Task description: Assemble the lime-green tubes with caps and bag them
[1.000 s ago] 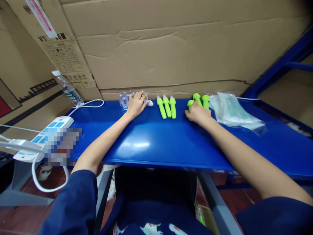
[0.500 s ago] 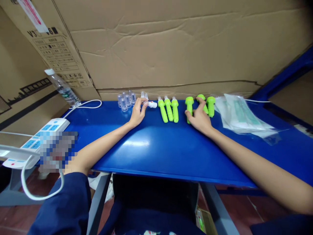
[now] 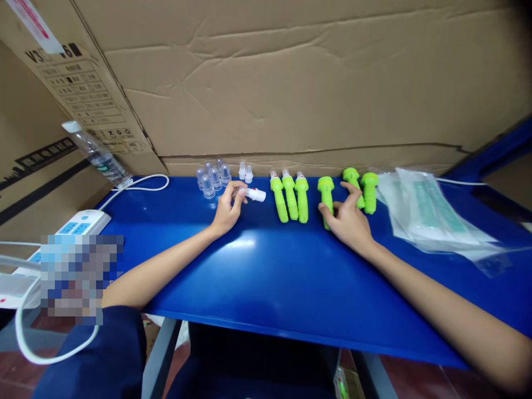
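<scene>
My left hand point(image 3: 228, 209) pinches a small white cylindrical piece point(image 3: 255, 194) with a clear tip and a red mark. Behind it stand two similar white pieces point(image 3: 248, 174). Clear domed caps point(image 3: 208, 187) are grouped left of that hand. My right hand point(image 3: 349, 219) has its thumb and curled fingers around a bright green flashlight-shaped body point(image 3: 326, 191), wide end away from me; its index finger reaches out toward two more green bodies point(image 3: 369, 191). Three green bodies with clear tips point(image 3: 290, 197) lie side by side between my hands.
Clear plastic bags point(image 3: 432, 210) lie at the right of the blue table point(image 3: 266, 277). On the left are a white power strip point(image 3: 78, 224), a looping white cable point(image 3: 153, 177) and a water bottle point(image 3: 102, 158). A cardboard wall point(image 3: 291, 83) borders the back.
My left hand has drawn slightly back toward me with the white piece, uncovering the two standing ones. My right hand stays at the same green body. The view has shifted a little.
</scene>
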`<state>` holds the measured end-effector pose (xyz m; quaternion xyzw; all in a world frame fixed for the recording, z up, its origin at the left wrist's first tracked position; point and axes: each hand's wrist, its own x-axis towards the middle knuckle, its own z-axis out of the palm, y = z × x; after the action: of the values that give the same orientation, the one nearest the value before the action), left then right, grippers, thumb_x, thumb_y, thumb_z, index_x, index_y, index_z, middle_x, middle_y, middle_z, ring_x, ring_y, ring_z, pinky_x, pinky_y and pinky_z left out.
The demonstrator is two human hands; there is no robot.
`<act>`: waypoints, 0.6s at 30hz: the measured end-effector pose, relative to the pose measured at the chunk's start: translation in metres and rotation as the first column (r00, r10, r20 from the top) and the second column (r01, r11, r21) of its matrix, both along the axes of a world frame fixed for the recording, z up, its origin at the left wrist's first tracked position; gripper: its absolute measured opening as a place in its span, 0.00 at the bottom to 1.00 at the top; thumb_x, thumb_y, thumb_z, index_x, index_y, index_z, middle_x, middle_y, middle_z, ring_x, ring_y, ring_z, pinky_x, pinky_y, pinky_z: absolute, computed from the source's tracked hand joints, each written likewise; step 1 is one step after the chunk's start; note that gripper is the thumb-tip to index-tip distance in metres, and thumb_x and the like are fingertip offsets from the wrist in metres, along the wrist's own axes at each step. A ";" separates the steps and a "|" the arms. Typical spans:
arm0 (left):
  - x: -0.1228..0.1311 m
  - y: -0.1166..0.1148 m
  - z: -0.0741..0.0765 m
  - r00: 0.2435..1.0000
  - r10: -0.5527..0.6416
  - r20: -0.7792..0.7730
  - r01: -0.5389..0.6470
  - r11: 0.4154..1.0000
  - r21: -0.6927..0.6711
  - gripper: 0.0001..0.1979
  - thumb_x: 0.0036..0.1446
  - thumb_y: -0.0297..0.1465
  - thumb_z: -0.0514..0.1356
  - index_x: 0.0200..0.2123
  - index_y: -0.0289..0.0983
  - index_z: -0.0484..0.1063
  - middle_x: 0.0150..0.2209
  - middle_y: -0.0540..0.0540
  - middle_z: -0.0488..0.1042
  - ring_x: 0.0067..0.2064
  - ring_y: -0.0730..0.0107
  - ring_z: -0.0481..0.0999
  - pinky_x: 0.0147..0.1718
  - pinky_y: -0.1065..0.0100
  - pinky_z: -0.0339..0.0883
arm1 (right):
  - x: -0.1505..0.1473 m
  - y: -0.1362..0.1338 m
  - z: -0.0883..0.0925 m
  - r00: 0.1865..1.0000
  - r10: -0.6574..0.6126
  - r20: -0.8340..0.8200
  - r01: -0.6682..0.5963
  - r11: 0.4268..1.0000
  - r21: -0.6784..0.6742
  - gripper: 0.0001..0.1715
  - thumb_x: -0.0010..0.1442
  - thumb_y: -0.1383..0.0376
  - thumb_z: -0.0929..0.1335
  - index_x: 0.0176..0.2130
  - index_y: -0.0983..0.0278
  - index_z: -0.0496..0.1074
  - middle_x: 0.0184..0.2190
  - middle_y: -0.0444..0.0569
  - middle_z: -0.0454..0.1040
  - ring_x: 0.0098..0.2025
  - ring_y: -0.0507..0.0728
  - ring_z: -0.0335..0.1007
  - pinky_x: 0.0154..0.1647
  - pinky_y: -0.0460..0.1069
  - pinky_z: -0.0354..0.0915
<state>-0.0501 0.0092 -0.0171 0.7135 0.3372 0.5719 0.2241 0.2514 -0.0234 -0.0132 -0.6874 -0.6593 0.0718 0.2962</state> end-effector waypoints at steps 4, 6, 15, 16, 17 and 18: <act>-0.001 -0.005 0.002 0.999 -0.021 0.030 0.023 0.996 -0.082 0.18 0.69 0.49 0.53 0.45 0.39 0.66 0.29 0.52 0.70 0.30 0.74 0.72 0.33 0.70 0.65 | 0.003 -0.001 -0.005 1.000 -0.010 0.014 0.010 1.000 -0.008 0.43 0.63 0.50 0.63 0.67 0.68 0.46 0.29 0.51 0.77 0.34 0.72 0.78 0.33 0.61 0.69; -0.002 -0.009 0.003 0.999 -0.013 0.035 0.018 0.991 -0.134 0.18 0.69 0.49 0.53 0.45 0.39 0.66 0.28 0.52 0.70 0.30 0.74 0.72 0.33 0.69 0.65 | 0.005 -0.002 -0.009 1.000 -0.019 0.008 0.019 1.000 0.003 0.41 0.62 0.49 0.63 0.65 0.67 0.48 0.32 0.52 0.78 0.33 0.71 0.78 0.31 0.60 0.68; -0.005 -0.010 0.003 0.999 -0.019 0.044 0.029 0.973 -0.229 0.20 0.67 0.52 0.53 0.44 0.41 0.66 0.26 0.52 0.69 0.29 0.72 0.70 0.31 0.68 0.64 | 0.007 -0.004 -0.014 0.997 -0.050 -0.056 0.051 0.998 0.025 0.39 0.61 0.49 0.63 0.63 0.65 0.49 0.32 0.52 0.79 0.35 0.72 0.79 0.32 0.59 0.68; -0.005 -0.009 0.003 0.999 -0.031 0.044 0.040 0.974 -0.221 0.20 0.67 0.52 0.54 0.44 0.40 0.66 0.26 0.53 0.69 0.28 0.73 0.70 0.30 0.69 0.64 | 0.006 -0.004 -0.013 0.997 -0.054 -0.056 0.055 0.998 0.021 0.40 0.61 0.50 0.63 0.64 0.65 0.49 0.32 0.51 0.79 0.36 0.71 0.79 0.33 0.59 0.68; -0.004 -0.008 0.003 0.998 -0.043 0.044 0.051 0.976 -0.214 0.20 0.67 0.52 0.54 0.44 0.40 0.67 0.26 0.53 0.69 0.28 0.73 0.70 0.30 0.69 0.63 | 0.006 -0.004 -0.012 0.997 -0.053 -0.057 0.054 0.998 0.017 0.40 0.61 0.50 0.63 0.64 0.66 0.48 0.31 0.51 0.79 0.36 0.71 0.79 0.34 0.59 0.68; -0.004 -0.007 0.003 0.998 -0.053 0.045 0.062 0.977 -0.205 0.20 0.67 0.52 0.54 0.44 0.40 0.67 0.26 0.53 0.69 0.28 0.73 0.69 0.29 0.69 0.63 | 0.005 -0.004 -0.010 0.997 -0.046 -0.059 0.047 0.999 0.015 0.41 0.61 0.50 0.63 0.64 0.67 0.48 0.31 0.51 0.78 0.35 0.71 0.79 0.35 0.59 0.68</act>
<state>-0.0541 0.0017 -0.0143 0.6845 0.3695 0.5410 0.3199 0.2561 -0.0270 -0.0236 -0.6976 -0.6347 0.0798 0.3227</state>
